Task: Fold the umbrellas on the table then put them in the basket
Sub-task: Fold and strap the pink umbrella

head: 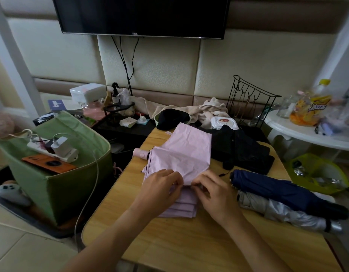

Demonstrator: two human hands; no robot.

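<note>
Pale pink fabric umbrella point(181, 154) lying mid-table, left hand point(159, 190) and right hand point(213, 193) both pinching its near canopy folds. Green fabric basket point(57, 185), left, holding a white power strip point(51, 150). Light wooden table point(189, 242): near edge lying bare.

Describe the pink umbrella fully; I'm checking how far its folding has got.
The pink umbrella lies on the wooden table, handle end pointing left, its pale, creased canopy half spread. Near pleats are stacked flat; the far panel is loose. The left hand and right hand pinch the fabric at its near edge. Dark rib tips show along the left side.
</note>
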